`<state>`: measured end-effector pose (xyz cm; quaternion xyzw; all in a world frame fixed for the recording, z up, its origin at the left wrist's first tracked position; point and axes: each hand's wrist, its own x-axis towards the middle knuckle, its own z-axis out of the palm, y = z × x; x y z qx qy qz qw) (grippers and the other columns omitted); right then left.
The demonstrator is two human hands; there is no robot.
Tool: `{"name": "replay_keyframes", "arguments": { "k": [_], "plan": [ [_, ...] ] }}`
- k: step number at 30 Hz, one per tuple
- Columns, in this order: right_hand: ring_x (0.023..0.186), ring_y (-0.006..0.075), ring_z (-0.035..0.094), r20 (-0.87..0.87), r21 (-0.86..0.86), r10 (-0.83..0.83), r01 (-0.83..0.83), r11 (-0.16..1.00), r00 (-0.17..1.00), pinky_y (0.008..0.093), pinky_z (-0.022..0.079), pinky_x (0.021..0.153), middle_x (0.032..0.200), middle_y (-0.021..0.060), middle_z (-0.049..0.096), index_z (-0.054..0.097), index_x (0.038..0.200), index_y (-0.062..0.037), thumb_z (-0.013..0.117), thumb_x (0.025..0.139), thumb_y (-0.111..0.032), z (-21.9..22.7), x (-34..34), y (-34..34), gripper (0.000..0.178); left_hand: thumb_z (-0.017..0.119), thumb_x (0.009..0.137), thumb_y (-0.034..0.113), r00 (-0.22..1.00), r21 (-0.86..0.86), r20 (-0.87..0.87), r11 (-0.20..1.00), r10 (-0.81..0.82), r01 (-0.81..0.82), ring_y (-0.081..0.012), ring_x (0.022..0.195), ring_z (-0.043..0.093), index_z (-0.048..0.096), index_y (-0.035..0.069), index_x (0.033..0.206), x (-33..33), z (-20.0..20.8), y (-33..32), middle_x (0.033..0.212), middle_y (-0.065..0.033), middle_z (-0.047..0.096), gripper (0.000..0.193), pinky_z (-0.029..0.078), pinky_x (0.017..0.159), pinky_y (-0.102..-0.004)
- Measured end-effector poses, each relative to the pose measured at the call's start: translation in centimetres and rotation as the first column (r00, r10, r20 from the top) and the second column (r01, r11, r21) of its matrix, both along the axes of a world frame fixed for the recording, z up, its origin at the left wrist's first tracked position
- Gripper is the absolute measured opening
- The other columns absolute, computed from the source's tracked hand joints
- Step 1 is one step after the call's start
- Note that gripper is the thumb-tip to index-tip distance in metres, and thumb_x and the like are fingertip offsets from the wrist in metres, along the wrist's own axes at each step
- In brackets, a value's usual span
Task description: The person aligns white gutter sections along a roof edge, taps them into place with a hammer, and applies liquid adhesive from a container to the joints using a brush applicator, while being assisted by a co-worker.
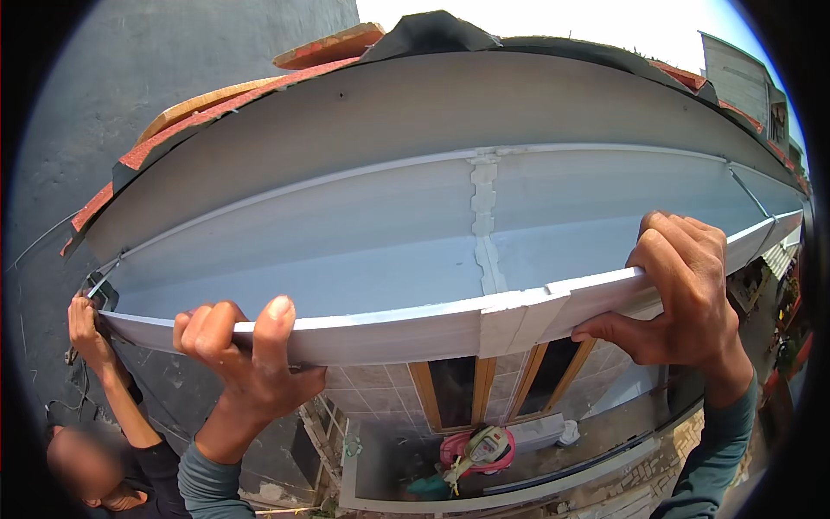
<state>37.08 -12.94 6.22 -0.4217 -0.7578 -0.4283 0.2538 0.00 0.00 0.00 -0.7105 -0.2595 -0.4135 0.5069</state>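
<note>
Left hand (246, 368) grips smooth, channel-shaped gutter (398, 336); right hand (687, 298) likewise.

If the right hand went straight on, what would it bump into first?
The white gutter's front wall: the right hand already grips it. Beyond that, probably the gutter's back wall, but depth is hard to judge.

LEFT: tall dark-grey wall (173, 112), surface patchy | BELOW: pale tiled wall (372, 381); two narrow dark-paned windows (451, 394) in yellowish wooden frames (424, 398) | LOWER RIGHT: paved ground (679, 445), brick-patterned; sunlit | UPPER RIGHT: grey building (733, 76) beyond the reddish roof edge (137, 156) | LIGHT: bright daylight; sky (588, 19) nearly white at top centre, turning blue toward the right rim
</note>
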Motion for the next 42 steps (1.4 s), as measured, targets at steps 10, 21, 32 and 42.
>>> {"name": "replay_keyframes", "arguments": {
  "k": [10,21,32,42],
  "plan": [
    [0.055,0.012,0.048,0.033,-0.022,0.027,-0.027,0.999,0.999,0.0313,0.035,0.053,0.061,0.0021,0.048,0.05,0.071,-0.0089,0.091,0.057,-0.058,-0.2,0.4,0.1,0.065,0.08,0.066,0.049,0.998,0.033,-0.047,0.999,0.037,-0.035,-0.0313,0.102,0.035,0.04,0.012,0.131,-0.2,-0.2,-0.1,0.106,-0.0128,0.03,0.085,0.028,0.083,-0.053],
    [0.056,0.0178,0.049,0.039,-0.082,-0.107,0.11,0.991,0.993,0.0355,0.038,0.059,0.06,0.0049,0.046,0.047,0.071,-0.0098,0.095,0.052,-0.046,-0.1,-0.5,-0.7,0.063,0.076,0.074,0.067,0.997,0.034,0.037,0.997,0.074,-0.075,-0.0291,0.098,0.037,0.037,0.018,0.135,-0.3,-1.3,0.2,0.105,-0.0123,0.031,0.088,0.031,0.086,-0.0533],
    [0.053,0.0203,0.042,0.05,0.103,-0.182,0.176,0.979,0.982,0.0363,0.041,0.062,0.058,0.0082,0.04,0.041,0.067,-0.0085,0.074,0.04,-0.047,-0.9,-0.8,-0.4,0.057,0.061,0.09,0.034,0.991,0.011,0.011,0.991,0.134,-0.134,-0.0243,0.073,0.044,0.036,0.018,0.131,-2.8,-0.5,-1.5,0.097,-0.0118,0.04,0.051,0.045,0.079,-0.0503],
    [0.05,0.0177,0.038,0.024,0.088,-0.111,0.109,0.99,0.994,0.0348,0.032,0.053,0.057,0.0067,0.035,0.039,0.067,-0.0083,0.062,0.042,-0.044,-0.7,-0.3,-0.2,0.05,0.066,0.085,0.038,0.992,-0.087,-0.027,0.988,0.127,-0.129,-0.0262,0.076,0.044,0.035,0.018,0.127,-4.4,-0.8,-2.0,0.097,-0.0123,0.039,0.056,0.043,0.078,-0.0517]
  ]
}}
